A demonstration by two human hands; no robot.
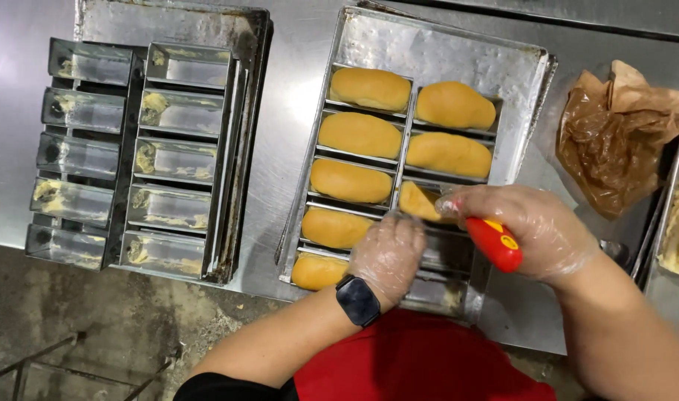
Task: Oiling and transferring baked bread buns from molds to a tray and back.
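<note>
Red-handled tool (494,243) lies clamped in the gloved right hand (536,226), long axis slanting up-left toward a tilted loaf (417,200) in the loaf tin set (443,52) near the tabletop's (295,111) front edge. Left hand (388,252) rests fingers curled on the tin; grasp unclear. Empty tins (172,156) sit leftward.

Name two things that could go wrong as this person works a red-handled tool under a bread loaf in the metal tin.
1. The right hand drives the red-handled tool toward the left hand, which rests close by on the tin; a slip might jab its thin glove.
2. The tilted loaf is half lifted, so prying could tear its crust or tip it onto neighbouring loaves.
</note>
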